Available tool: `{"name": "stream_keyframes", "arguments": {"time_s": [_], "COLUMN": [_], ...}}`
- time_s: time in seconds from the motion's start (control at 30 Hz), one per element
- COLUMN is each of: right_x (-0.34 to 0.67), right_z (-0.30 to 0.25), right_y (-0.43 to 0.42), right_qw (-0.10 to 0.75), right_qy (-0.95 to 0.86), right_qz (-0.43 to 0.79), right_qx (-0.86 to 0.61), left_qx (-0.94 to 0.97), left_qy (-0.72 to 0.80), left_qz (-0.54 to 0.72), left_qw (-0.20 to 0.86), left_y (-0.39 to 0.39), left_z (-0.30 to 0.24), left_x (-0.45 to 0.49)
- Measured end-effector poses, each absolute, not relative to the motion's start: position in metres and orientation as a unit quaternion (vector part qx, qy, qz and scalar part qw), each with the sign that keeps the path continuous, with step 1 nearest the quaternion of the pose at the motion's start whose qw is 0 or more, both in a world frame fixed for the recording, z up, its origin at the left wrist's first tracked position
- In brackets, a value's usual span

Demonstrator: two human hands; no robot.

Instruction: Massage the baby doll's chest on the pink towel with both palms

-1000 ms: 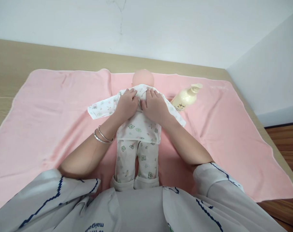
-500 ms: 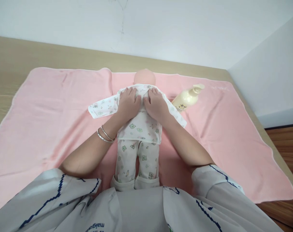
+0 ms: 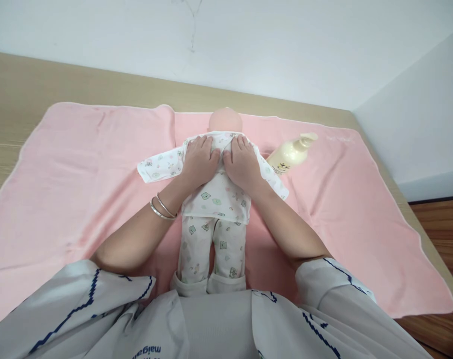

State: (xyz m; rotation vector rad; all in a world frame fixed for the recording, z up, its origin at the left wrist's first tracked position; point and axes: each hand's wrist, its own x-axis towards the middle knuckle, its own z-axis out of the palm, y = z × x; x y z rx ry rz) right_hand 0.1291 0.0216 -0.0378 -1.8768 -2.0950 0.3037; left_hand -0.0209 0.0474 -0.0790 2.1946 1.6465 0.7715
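Note:
A baby doll (image 3: 225, 119) lies in the middle of a pink blanket (image 3: 110, 144), its head away from me. It wears a white printed top (image 3: 216, 202) and matching trousers (image 3: 196, 244) with bears on them. My left hand (image 3: 201, 160) rests flat on the left side of the top, near the shoulder. On the opposite side, my right hand (image 3: 243, 160) lies flat in the same way, thumbs a little apart. Both hands have their fingers stretched out and grip nothing. The top's sleeves spread out to either side, and my hands cover part of the chest.
A cream pump bottle (image 3: 292, 153) lies tilted on the blanket, close to the doll's right-hand sleeve. Under the blanket is a wood-toned table (image 3: 99, 80), with a white wall (image 3: 249, 45) behind it. Brown wooden boards (image 3: 443, 229) show beyond the table's right edge.
Hands, doll and bottle keep their places relative to one another. The whole view has shifted very slightly.

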Motion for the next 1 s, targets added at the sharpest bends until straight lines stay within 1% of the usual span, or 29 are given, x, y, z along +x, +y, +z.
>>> {"name": "stream_keyframes", "arguments": {"time_s": [0.1, 0.3, 0.5, 0.6, 0.73, 0.87, 1.0], "right_x": [0.13, 0.128, 0.128, 0.128, 0.131, 0.137, 0.143], "right_z": [-0.039, -0.033, -0.036, -0.038, -0.04, -0.037, -0.032], "right_y": [0.022, 0.02, 0.021, 0.021, 0.025, 0.029, 0.034], "right_qw": [0.162, 0.134, 0.145, 0.145, 0.159, 0.141, 0.15], "right_qy": [-0.735, -0.735, -0.734, -0.727, -0.721, -0.729, -0.738], "right_qz": [0.101, 0.097, 0.099, 0.107, 0.122, 0.121, 0.118], "right_qx": [-0.651, -0.658, -0.656, -0.663, -0.663, -0.659, -0.647], "left_qx": [0.756, 0.756, 0.757, 0.759, 0.761, 0.761, 0.789], "left_qy": [0.575, 0.575, 0.567, 0.569, 0.573, 0.57, 0.529], "left_qz": [0.275, 0.272, 0.288, 0.274, 0.248, 0.25, 0.242], "left_qw": [0.149, 0.153, 0.15, 0.156, 0.175, 0.183, 0.199], "left_y": [0.047, 0.048, 0.05, 0.05, 0.047, 0.034, 0.018], "left_z": [-0.078, -0.079, -0.083, -0.08, -0.069, -0.05, -0.03], "left_x": [-0.021, -0.021, -0.022, -0.023, -0.023, -0.021, -0.02]}}
